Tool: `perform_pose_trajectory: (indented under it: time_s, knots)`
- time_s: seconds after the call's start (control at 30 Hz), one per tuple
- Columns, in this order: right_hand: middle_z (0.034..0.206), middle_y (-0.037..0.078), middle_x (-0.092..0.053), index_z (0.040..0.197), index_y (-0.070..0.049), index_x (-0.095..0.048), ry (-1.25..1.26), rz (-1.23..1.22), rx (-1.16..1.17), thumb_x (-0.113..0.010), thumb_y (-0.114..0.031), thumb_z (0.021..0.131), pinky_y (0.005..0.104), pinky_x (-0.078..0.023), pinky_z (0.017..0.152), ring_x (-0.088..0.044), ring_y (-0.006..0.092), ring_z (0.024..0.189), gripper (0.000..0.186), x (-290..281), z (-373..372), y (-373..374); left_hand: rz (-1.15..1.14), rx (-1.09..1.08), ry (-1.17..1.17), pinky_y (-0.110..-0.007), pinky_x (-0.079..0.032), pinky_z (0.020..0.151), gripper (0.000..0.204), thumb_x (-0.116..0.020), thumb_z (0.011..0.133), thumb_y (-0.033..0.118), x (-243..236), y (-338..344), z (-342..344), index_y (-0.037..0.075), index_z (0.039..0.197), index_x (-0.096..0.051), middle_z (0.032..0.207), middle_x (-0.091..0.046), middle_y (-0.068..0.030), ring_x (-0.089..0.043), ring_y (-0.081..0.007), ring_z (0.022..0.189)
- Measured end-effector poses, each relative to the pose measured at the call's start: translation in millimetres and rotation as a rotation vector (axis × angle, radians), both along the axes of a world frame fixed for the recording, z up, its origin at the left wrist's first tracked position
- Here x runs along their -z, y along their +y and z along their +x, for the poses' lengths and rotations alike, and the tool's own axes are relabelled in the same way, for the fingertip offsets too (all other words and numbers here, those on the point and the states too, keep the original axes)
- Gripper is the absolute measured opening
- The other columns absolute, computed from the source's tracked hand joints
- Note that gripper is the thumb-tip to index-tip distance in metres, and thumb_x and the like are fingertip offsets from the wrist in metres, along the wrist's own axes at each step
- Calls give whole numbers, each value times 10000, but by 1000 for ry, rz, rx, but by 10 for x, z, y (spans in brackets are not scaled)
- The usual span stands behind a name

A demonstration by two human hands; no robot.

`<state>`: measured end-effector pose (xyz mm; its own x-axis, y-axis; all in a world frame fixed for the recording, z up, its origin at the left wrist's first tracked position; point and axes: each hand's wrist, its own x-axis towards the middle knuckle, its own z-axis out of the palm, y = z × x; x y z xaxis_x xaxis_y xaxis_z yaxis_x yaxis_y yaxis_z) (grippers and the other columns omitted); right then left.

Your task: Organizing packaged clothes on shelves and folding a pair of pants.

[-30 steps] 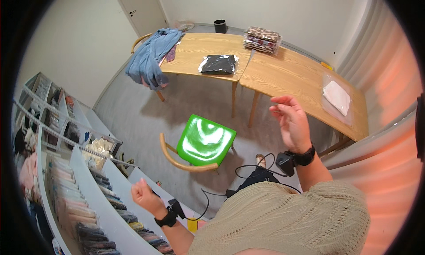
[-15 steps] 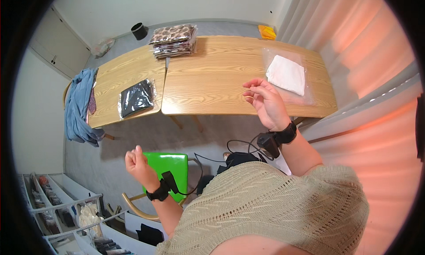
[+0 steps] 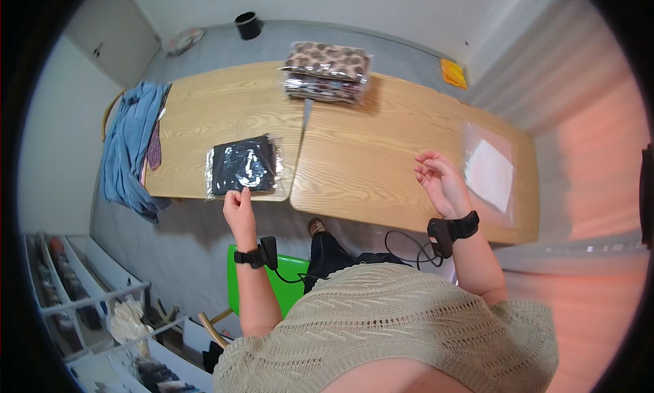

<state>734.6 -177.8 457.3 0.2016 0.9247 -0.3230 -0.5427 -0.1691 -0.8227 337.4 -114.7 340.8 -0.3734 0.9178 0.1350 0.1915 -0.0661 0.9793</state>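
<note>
The left hand (image 3: 239, 212), fingers curled together, hangs by a black packet (image 3: 244, 164), contact unclear; the right hand (image 3: 443, 183), fingers loosely apart, hovers near bagged white cloth (image 3: 490, 175).

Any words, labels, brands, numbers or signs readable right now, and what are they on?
None readable.
Black packet: glare, no legible print.
White packet: no legible print.
Patterned stack: no legible print.
Shelf items: too small and blurred to tell.

1 black bin (image 3: 248, 29) stands far left; 1 yellow item (image 3: 454, 73) lies far right; 1 green chair (image 3: 289, 291) and 1 shelving unit (image 3: 95, 299) stand near left; curtain (image 3: 579, 141) hangs right.
</note>
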Motion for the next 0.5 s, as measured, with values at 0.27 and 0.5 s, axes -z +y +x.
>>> perform_pose_trajectory:
  time_s: [0.27,0.5]
  knots:
    - [952,118,-603,1034,-17,-505,34,-319,-154,-502,-60,874,286,-493,736,-587,193,834,165,970,-1300,1751,-268,-199,510,-343,-476,733,262,-656,794,188,1166,1516,-1582,-2,954,-573,853,-623,-125,-601,-238,780]
    - [856,28,-584,986,-95,-574,-92,-589,-366,-635,-195,817,227,-428,673,-549,126,781,206,2183,-2282,2697,-512,-253,455,-415,-361,974,693,-733,701,331,2004,2083,-2280,26,1258,-456,1199,-527,-200,-468,-355,1140]
